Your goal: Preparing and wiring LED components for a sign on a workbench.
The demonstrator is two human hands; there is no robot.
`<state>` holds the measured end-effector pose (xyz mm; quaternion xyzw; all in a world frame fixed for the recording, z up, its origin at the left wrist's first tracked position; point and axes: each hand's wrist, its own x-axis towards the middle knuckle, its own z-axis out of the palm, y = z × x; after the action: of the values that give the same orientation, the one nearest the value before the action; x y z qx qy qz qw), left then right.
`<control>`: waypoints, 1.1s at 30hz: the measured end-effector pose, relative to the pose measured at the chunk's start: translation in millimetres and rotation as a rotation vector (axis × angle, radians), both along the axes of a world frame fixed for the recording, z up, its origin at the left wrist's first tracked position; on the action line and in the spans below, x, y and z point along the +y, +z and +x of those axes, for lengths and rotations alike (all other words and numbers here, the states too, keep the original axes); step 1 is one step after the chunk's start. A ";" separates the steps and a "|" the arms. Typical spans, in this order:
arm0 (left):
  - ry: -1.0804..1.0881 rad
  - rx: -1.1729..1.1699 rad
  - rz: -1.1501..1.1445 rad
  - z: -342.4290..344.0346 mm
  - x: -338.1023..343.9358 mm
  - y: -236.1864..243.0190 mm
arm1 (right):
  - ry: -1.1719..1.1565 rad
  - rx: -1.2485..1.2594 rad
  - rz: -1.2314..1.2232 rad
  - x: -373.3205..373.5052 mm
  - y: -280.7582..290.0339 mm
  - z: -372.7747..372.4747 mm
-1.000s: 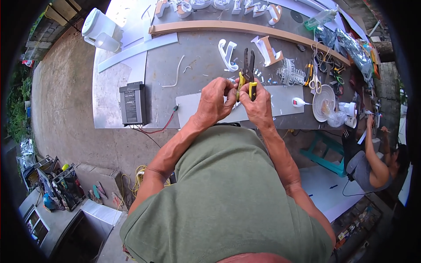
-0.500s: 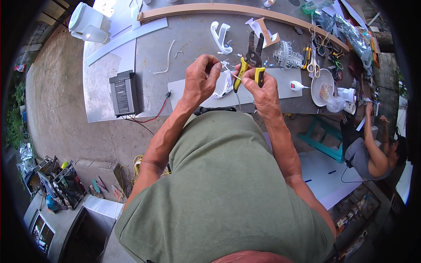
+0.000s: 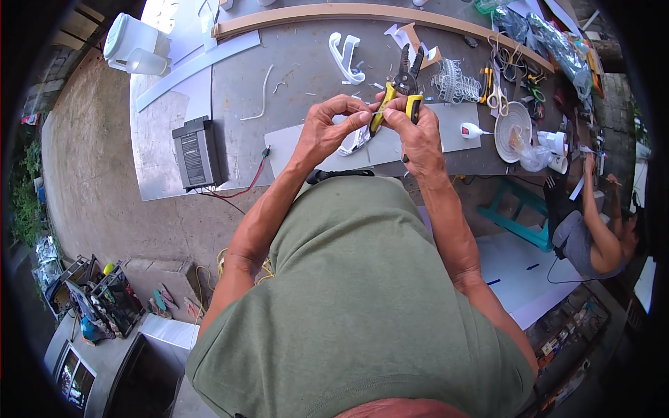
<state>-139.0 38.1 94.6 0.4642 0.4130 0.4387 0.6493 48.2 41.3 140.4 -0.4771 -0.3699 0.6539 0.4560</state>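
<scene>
My right hand [image 3: 419, 137] is closed around yellow-and-black wire strippers [image 3: 405, 82], their dark jaws pointing away from me and slightly apart. Its thumb and finger also pinch a thin white wire [image 3: 377, 113]. Close beside it, my left hand [image 3: 329, 132] is closed in a pinch at the other end of that short visible stretch of wire. Below the fingers lies a white curved plastic piece [image 3: 357, 142], partly hidden by my left hand. Another white curved piece [image 3: 344, 61] rests farther back on the grey table [image 3: 244, 90].
A black box-shaped unit [image 3: 198, 153] with red and black leads sits at the left. On the right are a coil of white wire [image 3: 456, 85], a small white bottle [image 3: 474, 130], scissors [image 3: 497, 102] and a round plate [image 3: 512, 118]. Another person [image 3: 589, 233] works at far right.
My left hand has moved right, bringing its fingertips up to those of my right hand. The wire strippers stay in my right hand, turned a little more upright.
</scene>
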 end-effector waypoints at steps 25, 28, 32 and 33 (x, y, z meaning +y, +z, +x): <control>0.364 -0.003 -0.095 -28.9 10.0 36.4 | 0.440 -0.163 -0.099 -15.1 14.4 -0.4; 0.382 0.025 -0.069 -28.9 8.8 38.8 | 0.461 -0.165 -0.089 -15.3 14.5 -5.1; 0.384 0.082 -0.038 -28.9 6.7 38.2 | 0.481 -0.195 -0.063 -14.6 14.9 -8.0; 0.385 0.082 -0.039 -29.0 6.5 38.2 | 0.482 -0.195 -0.064 -14.4 15.0 -8.5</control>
<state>-168.0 44.6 132.8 0.3814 0.5286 0.5275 0.5449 39.7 26.9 155.4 -0.4499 -0.4942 0.7061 0.2341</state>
